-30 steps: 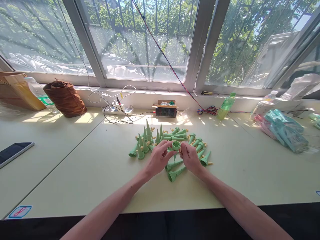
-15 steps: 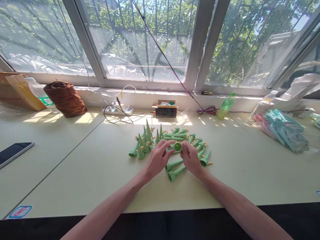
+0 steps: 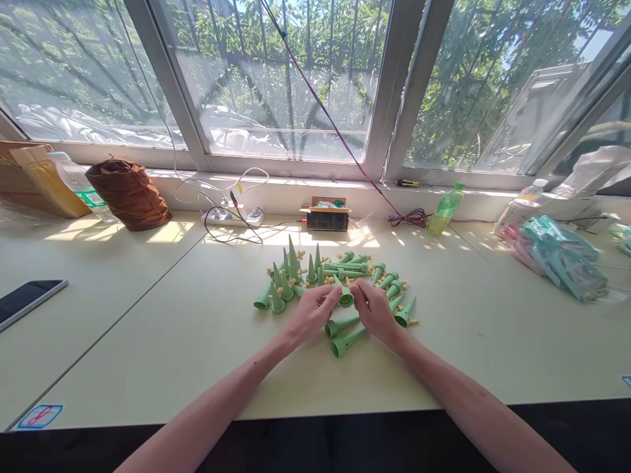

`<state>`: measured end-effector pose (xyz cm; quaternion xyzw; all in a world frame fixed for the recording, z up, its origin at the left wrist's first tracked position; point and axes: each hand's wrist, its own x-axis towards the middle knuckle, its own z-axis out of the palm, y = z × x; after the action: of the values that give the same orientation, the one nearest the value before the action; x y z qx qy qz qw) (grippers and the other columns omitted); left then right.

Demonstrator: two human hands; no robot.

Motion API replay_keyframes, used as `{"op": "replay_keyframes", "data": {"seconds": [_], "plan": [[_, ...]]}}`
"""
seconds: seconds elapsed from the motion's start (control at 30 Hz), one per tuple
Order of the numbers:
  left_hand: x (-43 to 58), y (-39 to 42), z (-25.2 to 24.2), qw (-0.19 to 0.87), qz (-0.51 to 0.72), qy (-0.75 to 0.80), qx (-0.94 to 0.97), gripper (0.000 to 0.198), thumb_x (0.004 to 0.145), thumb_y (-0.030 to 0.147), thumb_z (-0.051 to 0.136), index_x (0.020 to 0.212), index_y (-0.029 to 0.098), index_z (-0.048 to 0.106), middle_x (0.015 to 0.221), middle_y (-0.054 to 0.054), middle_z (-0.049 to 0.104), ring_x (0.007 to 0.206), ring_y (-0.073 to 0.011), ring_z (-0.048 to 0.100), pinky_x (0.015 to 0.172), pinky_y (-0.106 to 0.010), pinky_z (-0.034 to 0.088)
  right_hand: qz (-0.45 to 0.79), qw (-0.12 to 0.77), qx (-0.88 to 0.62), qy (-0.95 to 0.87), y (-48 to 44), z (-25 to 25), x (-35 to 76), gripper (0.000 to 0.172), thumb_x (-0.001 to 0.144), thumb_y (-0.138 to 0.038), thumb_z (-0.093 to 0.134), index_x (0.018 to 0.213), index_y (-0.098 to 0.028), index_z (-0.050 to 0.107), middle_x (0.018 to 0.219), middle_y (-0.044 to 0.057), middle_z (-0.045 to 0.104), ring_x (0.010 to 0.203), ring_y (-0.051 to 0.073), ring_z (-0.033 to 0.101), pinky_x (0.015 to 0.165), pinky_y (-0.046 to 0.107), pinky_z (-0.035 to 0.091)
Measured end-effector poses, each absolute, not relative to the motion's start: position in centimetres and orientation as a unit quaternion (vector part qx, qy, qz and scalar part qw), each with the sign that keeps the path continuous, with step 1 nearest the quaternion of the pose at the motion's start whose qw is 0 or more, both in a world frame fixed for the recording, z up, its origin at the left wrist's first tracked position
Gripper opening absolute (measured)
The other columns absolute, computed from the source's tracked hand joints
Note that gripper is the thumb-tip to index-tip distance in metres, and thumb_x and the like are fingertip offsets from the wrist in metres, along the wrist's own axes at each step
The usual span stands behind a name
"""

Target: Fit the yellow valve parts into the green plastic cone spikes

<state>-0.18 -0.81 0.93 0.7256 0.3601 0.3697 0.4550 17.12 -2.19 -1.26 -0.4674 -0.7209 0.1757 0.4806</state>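
Between my two hands is a green plastic plant watering spike (image 3: pixel 346 299), its wide hollow end toward me and its cone pointing away and up. My left hand (image 3: pixel 313 312) is closed, thumb and fingers pinching the left side of the spike. On the other side, my right hand (image 3: pixel 375 310) grips it with bent fingers. Two more spikes (image 3: pixel 348 343) lie just below my hands. Behind and to the left, several cones (image 3: pixel 277 301) stand upright on their wide ends. Others (image 3: pixel 392 279) lie on their sides at the right, with small tan valve pieces (image 3: pixel 415 322) among them.
A black device with an open small carton (image 3: pixel 327 220) sits behind the pile. Near the window are a power strip (image 3: pixel 231 217), a brown cloth bundle (image 3: pixel 129 195), a green bottle (image 3: pixel 445 210) and plastic packets (image 3: pixel 566 259). A phone (image 3: pixel 29 302) lies far left.
The held spike has tipped, so its cone side now shows more and its open end faces lower. My left fingers, spread beside it before, have closed on it.
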Motion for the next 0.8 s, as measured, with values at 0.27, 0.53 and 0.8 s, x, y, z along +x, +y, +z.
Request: {"op": "replay_keyframes", "data": {"seconds": [0.27, 0.53, 0.8], "plan": [[-0.26, -0.8, 0.86, 0.402, 0.364, 0.321, 0.776, 0.032, 0.096, 0.044, 0.049, 0.084, 0.015, 0.054, 0.085, -0.002, 0.049, 0.057, -0.0068, 0.043, 0.046, -0.02, 0.035, 0.196, 0.476, -0.473, -0.715, -1.97, -1.37, 17.43, 0.042, 0.104, -0.042, 0.031, 0.067, -0.022, 0.037, 0.055, -0.005, 0.037, 0.05, 0.011, 0.033, 0.051, 0.026, 0.028], [-0.45, -0.66, 0.79, 0.346, 0.36, 0.294, 0.815, 0.02, 0.096, 0.033, 0.051, 0.103, 0.017, 0.06, 0.099, -0.006, 0.053, 0.07, -0.0101, 0.051, 0.055, -0.019, 0.045, 0.188, 0.465, -0.471, -0.725, -2.01, -1.17, 17.6, 0.042, 0.104, -0.041, 0.031, 0.07, -0.021, 0.045, 0.058, -0.003, 0.043, 0.052, 0.012, 0.036, 0.052, 0.026, 0.029], [-0.27, -0.62, 0.27, 0.325, 0.365, 0.311, 0.815, 0.014, 0.094, 0.029, 0.051, 0.092, 0.016, 0.055, 0.072, 0.002, 0.045, 0.052, -0.0065, 0.036, 0.046, -0.02, 0.032, 0.105, 0.422, -0.483, -0.76, -1.57, -1.5, 17.98, 0.039, 0.104, -0.036, 0.031, 0.069, -0.022, 0.041, 0.057, -0.003, 0.042, 0.05, 0.013, 0.031, 0.053, 0.027, 0.025]]}}
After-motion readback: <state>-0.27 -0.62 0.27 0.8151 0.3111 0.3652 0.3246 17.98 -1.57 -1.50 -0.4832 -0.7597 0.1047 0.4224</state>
